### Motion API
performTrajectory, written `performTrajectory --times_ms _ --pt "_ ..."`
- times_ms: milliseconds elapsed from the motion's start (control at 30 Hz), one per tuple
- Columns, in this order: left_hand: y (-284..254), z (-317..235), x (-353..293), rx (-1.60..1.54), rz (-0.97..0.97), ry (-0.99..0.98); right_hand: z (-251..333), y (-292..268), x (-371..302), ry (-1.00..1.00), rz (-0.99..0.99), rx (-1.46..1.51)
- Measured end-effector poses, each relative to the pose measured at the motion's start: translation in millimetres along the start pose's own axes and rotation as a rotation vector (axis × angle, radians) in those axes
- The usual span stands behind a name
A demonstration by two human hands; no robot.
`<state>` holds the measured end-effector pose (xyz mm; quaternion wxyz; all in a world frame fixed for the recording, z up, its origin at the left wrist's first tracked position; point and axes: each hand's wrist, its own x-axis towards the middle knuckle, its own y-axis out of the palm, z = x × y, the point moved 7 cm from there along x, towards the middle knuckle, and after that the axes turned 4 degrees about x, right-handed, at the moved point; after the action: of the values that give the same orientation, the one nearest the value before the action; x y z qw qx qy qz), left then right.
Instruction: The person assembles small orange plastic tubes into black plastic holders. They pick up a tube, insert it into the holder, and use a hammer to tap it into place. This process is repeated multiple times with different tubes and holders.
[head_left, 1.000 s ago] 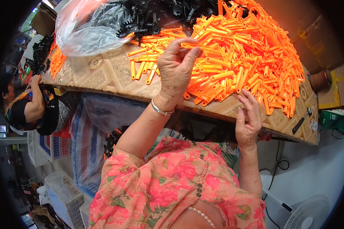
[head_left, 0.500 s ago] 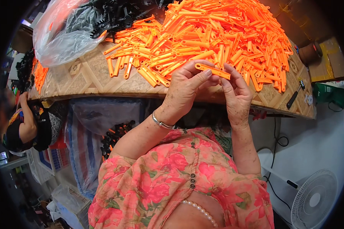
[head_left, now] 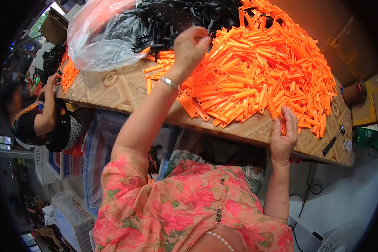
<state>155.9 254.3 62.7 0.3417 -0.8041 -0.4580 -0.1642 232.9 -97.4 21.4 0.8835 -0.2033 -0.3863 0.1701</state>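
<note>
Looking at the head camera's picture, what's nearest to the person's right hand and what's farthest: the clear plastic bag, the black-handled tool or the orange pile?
From the right hand:
1. Orange pile: right at the fingertips, just beyond them.
2. Black-handled tool: to the right, near the table's edge.
3. Clear plastic bag: far left, across the table.

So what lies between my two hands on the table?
The head view shows part of the heap of orange pieces between your left hand and right hand.
</note>
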Motion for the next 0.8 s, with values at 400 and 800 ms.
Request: performTrajectory --times_ms 400,800 --pt "29.9 62.8 74.9 0.929 0.040 0.095 16.1 8.9 2.9 -0.155 0.016 -0.115" --pt "-36.0 -16.2 -11.4 -0.780 0.054 -0.255 13.4 4.4 -1.7 -0.179 -0.028 -0.140"
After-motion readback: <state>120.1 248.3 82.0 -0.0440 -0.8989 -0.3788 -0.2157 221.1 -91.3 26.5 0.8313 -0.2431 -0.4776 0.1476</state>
